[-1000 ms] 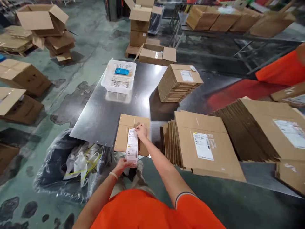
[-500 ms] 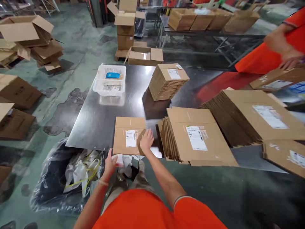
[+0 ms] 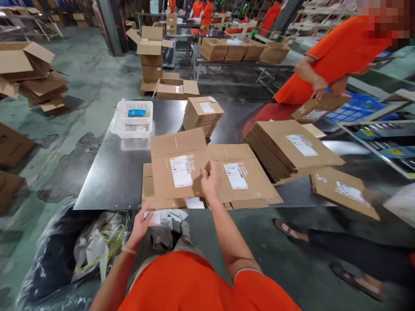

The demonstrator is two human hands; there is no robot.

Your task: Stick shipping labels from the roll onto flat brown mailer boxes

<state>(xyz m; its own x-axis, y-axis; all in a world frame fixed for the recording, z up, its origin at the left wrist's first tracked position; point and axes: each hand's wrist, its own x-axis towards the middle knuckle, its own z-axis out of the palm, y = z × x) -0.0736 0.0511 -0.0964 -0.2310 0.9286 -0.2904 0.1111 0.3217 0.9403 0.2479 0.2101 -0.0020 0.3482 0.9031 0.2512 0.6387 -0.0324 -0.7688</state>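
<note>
A flattened cardboard box (image 3: 171, 144) with a white label is lifted and tilted over the table. My right hand (image 3: 211, 180) is closed on its right edge. Beneath it another flattened box (image 3: 147, 186) lies near the table's front edge, mostly covered. My left hand (image 3: 140, 224) is at the front edge, just below the lifted box's lower left corner, with a small pale paper slip (image 3: 154, 219) pinched in its fingers. A stack of labelled flattened boxes (image 3: 256, 172) is right of my right hand.
On the metal table (image 3: 106, 172) are a white basket (image 3: 118, 125), a bundle of small flattened boxes (image 3: 194, 119) and a larger leaning stack (image 3: 275, 142). A lined bin (image 3: 42, 255) stands at front left. A co-worker (image 3: 337, 56) handles a box at right; another person's legs (image 3: 340, 246) show nearby.
My right hand has gone from resting on the box on the table to gripping another labelled box, now raised over it. The left hand still holds the slip. The view has shifted right.
</note>
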